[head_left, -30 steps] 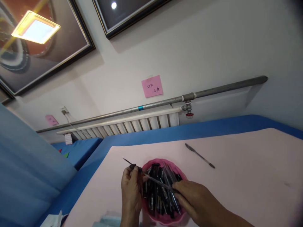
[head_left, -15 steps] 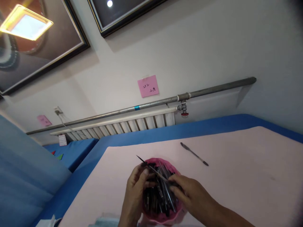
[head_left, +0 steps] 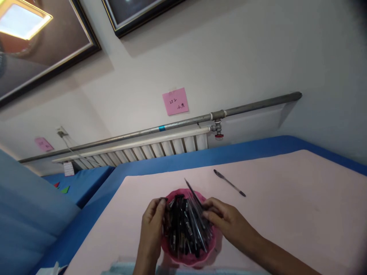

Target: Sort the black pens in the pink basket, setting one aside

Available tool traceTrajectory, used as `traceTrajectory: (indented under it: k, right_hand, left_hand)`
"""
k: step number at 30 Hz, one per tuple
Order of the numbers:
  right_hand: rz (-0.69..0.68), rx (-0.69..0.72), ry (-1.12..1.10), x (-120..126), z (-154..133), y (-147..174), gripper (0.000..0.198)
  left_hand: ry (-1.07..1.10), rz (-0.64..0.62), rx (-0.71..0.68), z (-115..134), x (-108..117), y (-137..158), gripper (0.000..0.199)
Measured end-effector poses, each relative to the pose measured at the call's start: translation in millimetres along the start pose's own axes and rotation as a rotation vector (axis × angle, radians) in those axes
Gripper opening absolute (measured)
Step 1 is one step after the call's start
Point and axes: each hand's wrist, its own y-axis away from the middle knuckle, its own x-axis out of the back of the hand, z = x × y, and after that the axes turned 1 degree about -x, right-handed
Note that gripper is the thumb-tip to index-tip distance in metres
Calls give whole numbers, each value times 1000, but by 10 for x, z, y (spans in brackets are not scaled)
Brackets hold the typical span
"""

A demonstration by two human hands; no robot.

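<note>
A round pink basket with a wavy rim holds a heap of black pen parts and clear tubes. My right hand is at its right rim, closed on a thin pen whose dark point slants up and left; the pen is slightly blurred. At the left rim is my left hand, thumb and fingers pinched on a small dark piece that looks like a pen cap. Its other fingertips are partly hidden over the basket. Beyond the basket, to the right, a capped pen lies on the pink sheet.
The sheet covers a blue table. A light-blue cloth lies at the near edge. Left are a blue curtain and another blue surface. A radiator and pipe run along the wall.
My hands have moved apart, the left one to the left with the small dark piece. The pen in my right hand has come away from the left and points more steeply upward.
</note>
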Motion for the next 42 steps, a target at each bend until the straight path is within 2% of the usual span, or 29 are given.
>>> traceTrajectory:
  k: [5, 13, 15, 18, 20, 24, 28, 31, 33, 35, 38, 40, 42]
  right_hand:
    - [15, -59, -175, 42, -14, -37, 15]
    - [57, -171, -212, 63, -139, -17, 12]
    - [60, -181, -209, 64, -137, -14, 12]
    - [63, -190, -214, 60, -119, -17, 12]
    - [61, -197, -219, 54, -109, -21, 11]
    - [64, -204, -234, 39, -98, -33, 9]
    - [56, -183, -232, 35, -61, -45, 7]
    - [75, -144, -192, 44, -30, -48, 6]
    - [87, -99, -155, 45, -39, -37, 7]
    - [69, -52, -119, 32, -82, -7, 8]
    - [-52, -17, -13, -17, -156, 67, 10]
    - [-149, 11, 119, -56, -168, 118, 11]
    - [-190, 68, 247, -89, -140, 150, 12]
  left_hand:
    - [-382, -76, -81, -79, -2, 2, 25]
    - [-590, -62, -89, -67, 31, -21, 27]
    - [-621, -144, -96, -24, 41, -1, 22]
    - [-743, -352, -106, 60, 43, 65, 5]
    - [-905, -437, -142, 101, 25, 117, 8]
    - [-1133, -483, -206, 99, -59, 176, 19]
    - [-1167, -492, -195, 50, -113, 164, 17]
    - [-1035, -480, -167, 35, -69, 129, 14]
    - [-785, -449, -79, 39, -12, 98, 16]
    - [-443, -372, 34, 53, 42, 64, 20]
    - [-3, -206, 143, 75, 95, 13, 27]
    - [197, -106, 186, 81, 111, -21, 32]
    - [348, -32, 214, 82, 120, -49, 38]
